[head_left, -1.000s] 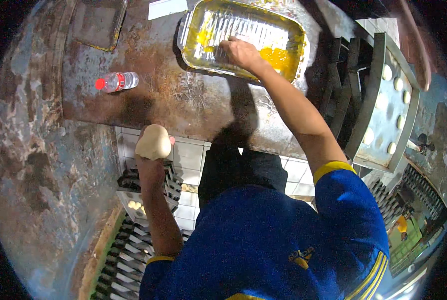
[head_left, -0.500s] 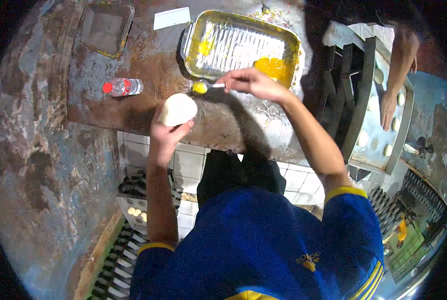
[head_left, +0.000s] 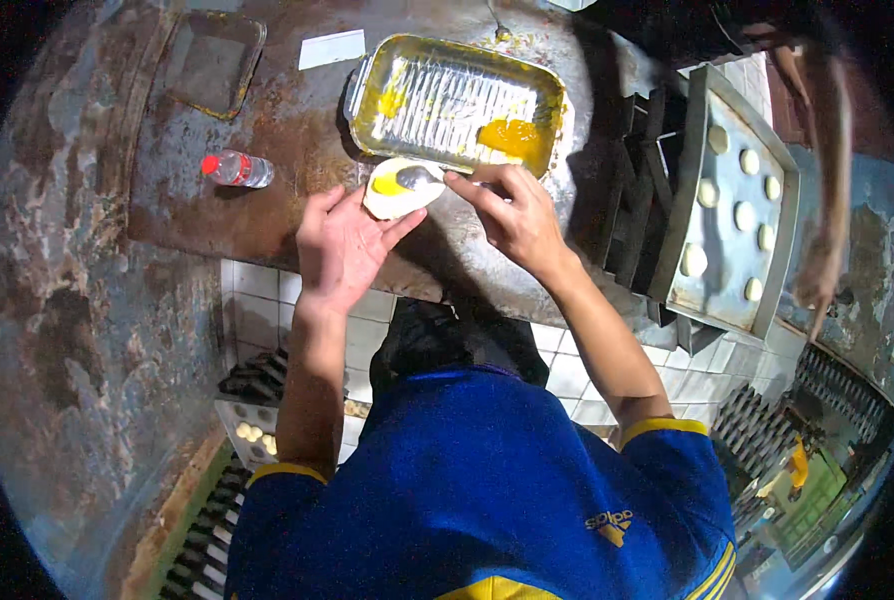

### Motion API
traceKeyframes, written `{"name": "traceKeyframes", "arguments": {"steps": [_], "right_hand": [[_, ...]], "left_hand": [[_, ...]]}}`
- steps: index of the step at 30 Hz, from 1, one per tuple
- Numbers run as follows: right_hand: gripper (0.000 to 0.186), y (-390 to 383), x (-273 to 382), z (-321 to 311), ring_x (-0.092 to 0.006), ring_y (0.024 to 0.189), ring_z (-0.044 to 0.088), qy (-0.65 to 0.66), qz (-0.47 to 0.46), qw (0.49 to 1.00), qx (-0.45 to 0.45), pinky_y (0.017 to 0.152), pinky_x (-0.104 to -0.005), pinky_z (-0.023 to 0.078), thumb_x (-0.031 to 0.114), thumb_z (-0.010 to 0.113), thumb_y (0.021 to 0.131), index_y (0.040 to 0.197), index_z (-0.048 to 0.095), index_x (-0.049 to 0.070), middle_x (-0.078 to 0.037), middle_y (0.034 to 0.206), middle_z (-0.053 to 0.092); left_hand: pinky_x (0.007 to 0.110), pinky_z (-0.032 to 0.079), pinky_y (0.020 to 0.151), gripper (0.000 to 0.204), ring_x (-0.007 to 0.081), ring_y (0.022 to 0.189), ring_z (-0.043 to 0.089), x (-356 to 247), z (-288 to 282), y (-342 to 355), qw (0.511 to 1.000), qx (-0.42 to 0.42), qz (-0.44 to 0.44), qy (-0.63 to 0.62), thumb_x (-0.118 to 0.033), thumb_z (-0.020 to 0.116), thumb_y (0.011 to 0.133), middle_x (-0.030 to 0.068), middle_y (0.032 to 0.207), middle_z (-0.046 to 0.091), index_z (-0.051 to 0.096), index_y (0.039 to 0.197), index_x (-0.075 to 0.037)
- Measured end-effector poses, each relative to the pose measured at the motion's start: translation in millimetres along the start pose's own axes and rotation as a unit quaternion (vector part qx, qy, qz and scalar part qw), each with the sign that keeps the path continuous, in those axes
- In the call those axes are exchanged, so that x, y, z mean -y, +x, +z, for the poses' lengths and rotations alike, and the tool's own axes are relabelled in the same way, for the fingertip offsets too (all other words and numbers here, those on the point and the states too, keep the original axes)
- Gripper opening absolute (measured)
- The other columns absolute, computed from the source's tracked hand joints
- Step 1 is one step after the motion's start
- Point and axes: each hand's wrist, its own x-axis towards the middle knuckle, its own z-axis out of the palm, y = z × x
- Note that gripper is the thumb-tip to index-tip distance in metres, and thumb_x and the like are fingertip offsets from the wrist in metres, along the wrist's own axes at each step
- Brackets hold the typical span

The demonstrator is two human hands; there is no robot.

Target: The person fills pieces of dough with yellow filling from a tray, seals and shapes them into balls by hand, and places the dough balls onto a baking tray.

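My left hand (head_left: 339,243) holds a flat round piece of white dough (head_left: 397,193) on its fingertips, just in front of a rectangular metal tray (head_left: 457,100). My right hand (head_left: 512,212) grips a metal spoon (head_left: 419,178) whose bowl rests on the dough, where a dab of yellow filling lies. More yellow filling (head_left: 512,136) sits in the tray's right end, and streaks of it are smeared along the left end.
A small plastic bottle with a red cap (head_left: 237,168) lies left on the rusty worktop (head_left: 167,210). An empty metal pan (head_left: 212,62) and a white card (head_left: 332,48) lie behind. A baking sheet with several dough rounds (head_left: 732,200) stands right, near another person's arm (head_left: 827,200).
My left hand has carried the dough up from the worktop edge to the tray. My right hand has left the tray and brought a spoonful of yellow filling onto the dough.
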Motion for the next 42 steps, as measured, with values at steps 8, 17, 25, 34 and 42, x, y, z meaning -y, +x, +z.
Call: {"name": "traceKeyframes", "arguments": {"steps": [8, 17, 25, 34, 42], "right_hand": [[0.024, -177.3, -32.1, 44.8, -0.0425, 0.105, 0.067, 0.068, 0.354, 0.932, -0.039, 0.085, -0.0464, 0.055, 0.000, 0.062, 0.097, 0.121, 0.063, 0.001, -0.021, 0.107, 0.065], [0.070, -153.6, -8.2, -13.1, -0.0447, 0.121, 0.060, 0.034, 0.350, 0.931, 0.094, 0.104, -0.0496, 0.050, 0.037, 0.087, 0.082, 0.136, 0.062, 0.001, -0.024, 0.131, 0.062], [0.096, -3.2, 45.5, -77.6, -0.0447, 0.112, 0.064, 0.043, 0.187, 0.978, 0.080, 0.097, -0.0498, 0.052, 0.045, 0.092, 0.070, 0.145, 0.052, 0.001, -0.025, 0.119, 0.064], [0.053, 11.6, 43.8, -92.6, -0.0355, 0.096, 0.071, 0.095, 0.199, 0.971, 0.097, 0.086, -0.0428, 0.057, 0.028, 0.086, 0.077, 0.117, 0.070, -0.002, -0.019, 0.105, 0.069], [0.042, 15.6, 43.2, -90.3, -0.0294, 0.090, 0.073, 0.123, 0.226, 0.963, 0.074, 0.082, -0.0388, 0.059, 0.024, 0.082, 0.081, 0.113, 0.074, -0.003, -0.018, 0.099, 0.072]], "left_hand": [[0.053, 0.040, 0.121, 0.065, 0.0376, 0.130, 0.060, 57.1, -3.6, -1.9, 0.998, 0.036, 0.046, -0.019, -0.045, 0.043, 0.105, 0.0241, 0.141, 0.060, 0.047, 0.145, 0.006], [0.053, 0.027, 0.129, 0.076, 0.0403, 0.147, 0.044, 86.5, 19.5, -8.3, 0.994, 0.102, 0.038, 0.030, -0.053, 0.044, 0.106, 0.0277, 0.156, 0.045, 0.035, 0.154, 0.004], [0.047, 0.031, 0.123, 0.078, 0.0341, 0.142, 0.048, 98.5, 43.6, -19.5, 0.982, 0.160, 0.015, 0.097, -0.063, 0.038, 0.105, 0.0237, 0.153, 0.049, 0.032, 0.155, -0.004], [0.040, 0.035, 0.118, 0.076, 0.0272, 0.141, 0.047, 96.1, 32.7, -25.8, 0.986, 0.153, 0.016, 0.057, -0.059, 0.044, 0.105, 0.0186, 0.154, 0.048, 0.031, 0.158, -0.005], [0.038, 0.037, 0.119, 0.066, 0.0227, 0.138, 0.050, 92.6, 35.3, -28.1, 0.985, 0.128, 0.041, 0.104, -0.038, 0.052, 0.107, 0.0155, 0.151, 0.050, 0.032, 0.158, -0.001]]}}
